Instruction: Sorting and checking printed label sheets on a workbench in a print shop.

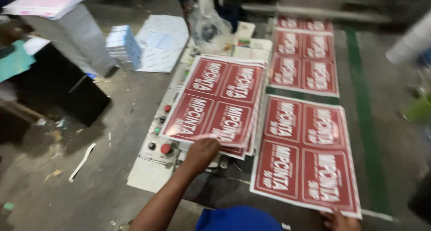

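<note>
- A stack of red printed sheets (218, 103) is held at its near edge by the left hand (202, 152); the fingers are closed on the bottom edge of the top sheet, which looks slightly lifted.
- The stack is seen resting on a pale machine surface, over its control panel (158, 143) of red, green and dark buttons at the near left corner.
- A single red sheet (305, 154) is laid just beside the stack on the right, and its near right corner is touched by the right hand (340, 221); only the fingertips are in view, so whether that corner is gripped cannot be told.
- Further sheets (304, 60) are already set out in a row beyond it, toward the far edge of the floor, beside a green floor stripe (366, 123).
- By judgement, several sheets have been spread out singly, while many are left in the stack.
- White paper piles (123, 47) are seen at the far left, well apart.
</note>
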